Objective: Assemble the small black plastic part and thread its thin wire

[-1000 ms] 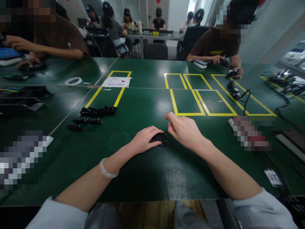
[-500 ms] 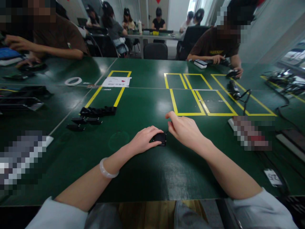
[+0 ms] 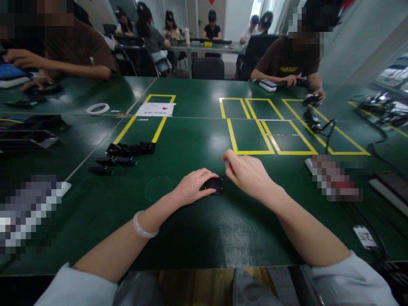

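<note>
A small black rectangular part (image 3: 214,184) with bright metal bits at its corners rests on the green table (image 3: 191,238). My left hand (image 3: 195,186) grips it from the left, thumb on the near side and fingers on the far side. At the part's right far corner, my right hand (image 3: 247,173) is closed in a pinch with the forefinger bent. From that pinch a thin dark rod (image 3: 223,175) reaches to the corner; most of it is hidden, and its kind cannot be made out.
Similar black parts (image 3: 103,165) lie to the left beside a black jointed piece (image 3: 130,148). Yellow tape outlines (image 3: 255,152) mark the table ahead. A white tape ring (image 3: 97,109) and a printed sheet (image 3: 156,109) lie beyond. Cables (image 3: 379,140) run along the right; co-workers sit across.
The right hand's bent forefinger has shifted very slightly. The left hand and the black part stay in place.
</note>
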The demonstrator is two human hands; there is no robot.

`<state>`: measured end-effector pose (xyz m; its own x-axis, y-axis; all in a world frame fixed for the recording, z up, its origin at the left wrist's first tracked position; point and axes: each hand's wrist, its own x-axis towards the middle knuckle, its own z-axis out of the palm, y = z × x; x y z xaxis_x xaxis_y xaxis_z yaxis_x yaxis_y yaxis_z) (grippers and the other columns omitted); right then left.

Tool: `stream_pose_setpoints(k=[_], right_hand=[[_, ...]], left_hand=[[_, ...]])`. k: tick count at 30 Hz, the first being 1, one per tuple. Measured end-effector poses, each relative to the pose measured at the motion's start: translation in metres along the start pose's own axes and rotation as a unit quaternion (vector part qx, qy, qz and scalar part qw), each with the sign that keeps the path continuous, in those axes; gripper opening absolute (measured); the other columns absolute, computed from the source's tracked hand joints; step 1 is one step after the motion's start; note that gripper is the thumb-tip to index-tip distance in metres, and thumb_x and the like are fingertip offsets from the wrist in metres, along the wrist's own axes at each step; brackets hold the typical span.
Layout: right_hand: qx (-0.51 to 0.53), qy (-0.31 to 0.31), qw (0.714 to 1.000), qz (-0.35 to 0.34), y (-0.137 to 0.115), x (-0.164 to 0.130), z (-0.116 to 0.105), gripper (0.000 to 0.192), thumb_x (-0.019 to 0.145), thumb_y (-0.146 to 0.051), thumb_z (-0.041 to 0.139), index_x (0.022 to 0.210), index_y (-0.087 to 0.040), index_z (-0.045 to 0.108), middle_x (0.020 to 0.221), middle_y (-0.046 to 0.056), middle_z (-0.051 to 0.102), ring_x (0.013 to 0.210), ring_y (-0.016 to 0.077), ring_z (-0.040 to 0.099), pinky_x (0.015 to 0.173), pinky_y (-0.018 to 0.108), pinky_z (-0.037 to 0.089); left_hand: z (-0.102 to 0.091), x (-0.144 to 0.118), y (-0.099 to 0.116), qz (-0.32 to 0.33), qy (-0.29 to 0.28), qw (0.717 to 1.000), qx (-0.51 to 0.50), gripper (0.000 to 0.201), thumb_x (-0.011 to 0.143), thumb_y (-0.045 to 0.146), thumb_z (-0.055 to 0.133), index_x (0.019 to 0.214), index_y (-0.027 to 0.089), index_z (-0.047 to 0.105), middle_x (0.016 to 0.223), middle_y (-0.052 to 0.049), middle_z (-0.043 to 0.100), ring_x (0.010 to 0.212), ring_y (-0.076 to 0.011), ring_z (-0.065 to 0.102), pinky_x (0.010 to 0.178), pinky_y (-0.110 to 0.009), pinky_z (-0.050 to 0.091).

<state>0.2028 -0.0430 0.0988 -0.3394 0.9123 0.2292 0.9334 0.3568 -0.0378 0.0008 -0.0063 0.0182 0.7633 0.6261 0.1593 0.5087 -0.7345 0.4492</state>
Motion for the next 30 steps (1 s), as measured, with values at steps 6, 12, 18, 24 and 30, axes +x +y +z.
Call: stream_pose_setpoints(k=[6, 12, 18, 24, 30], right_hand=[[-0.045, -0.025, 0.999, 0.019, 0.0002, 0.0017, -0.0008, 0.036, 0.097, -0.039, 0.024, 0.096, -0.020, 0.054, 0.072, 0.003, 0.068, 0.062, 0.0148, 0.061, 0.053, 0.026, 0.019], [-0.016, -0.016, 1.000, 0.011, 0.0016, 0.0021, 0.0010, 0.025, 0.093, -0.025, 0.030, 0.104, -0.019, 0.052, 0.078, 0.002, 0.069, 0.064, 0.0132, 0.061, 0.054, 0.025, 0.022], [-0.020, -0.014, 1.000, 0.010, 0.0001, 0.0019, 0.0000, 0.031, 0.096, -0.032, 0.025, 0.102, -0.018, 0.052, 0.075, 0.003, 0.068, 0.064, 0.0133, 0.060, 0.054, 0.026, 0.022], [-0.047, -0.030, 0.998, 0.020, -0.0004, 0.0023, -0.0016, 0.031, 0.096, -0.031, 0.025, 0.099, -0.020, 0.054, 0.072, 0.003, 0.068, 0.060, 0.0138, 0.059, 0.052, 0.027, 0.018], [0.005, -0.016, 1.000, 0.002, -0.0008, 0.0010, -0.0032, 0.025, 0.092, -0.022, 0.030, 0.105, -0.018, 0.051, 0.077, 0.002, 0.068, 0.065, 0.0117, 0.059, 0.055, 0.025, 0.025]], left_hand=[[0.0002, 0.0001, -0.0006, 0.001, 0.000, 1.000, -0.003, 0.037, 0.089, 0.040, 0.056, 0.122, 0.024, 0.052, 0.114, -0.007, 0.057, 0.104, -0.0226, 0.056, 0.093, -0.037, 0.045], [-0.0006, 0.0002, 0.0000, 0.000, -0.003, 1.000, -0.005, 0.036, 0.089, 0.038, 0.056, 0.122, 0.024, 0.053, 0.115, -0.007, 0.056, 0.105, -0.0226, 0.055, 0.093, -0.037, 0.045], [-0.0010, 0.0006, 0.0009, 0.005, -0.001, 1.000, -0.002, 0.037, 0.089, 0.039, 0.055, 0.122, 0.024, 0.052, 0.114, -0.007, 0.057, 0.104, -0.0228, 0.056, 0.093, -0.037, 0.045], [-0.0024, 0.0009, 0.0017, 0.002, -0.003, 1.000, -0.006, 0.036, 0.089, 0.039, 0.055, 0.121, 0.024, 0.053, 0.114, -0.007, 0.057, 0.105, -0.0230, 0.056, 0.093, -0.036, 0.046], [-0.0003, 0.0003, -0.0002, 0.003, 0.003, 1.000, -0.008, 0.036, 0.089, 0.040, 0.055, 0.121, 0.025, 0.053, 0.114, -0.007, 0.057, 0.104, -0.0227, 0.056, 0.093, -0.037, 0.045]])
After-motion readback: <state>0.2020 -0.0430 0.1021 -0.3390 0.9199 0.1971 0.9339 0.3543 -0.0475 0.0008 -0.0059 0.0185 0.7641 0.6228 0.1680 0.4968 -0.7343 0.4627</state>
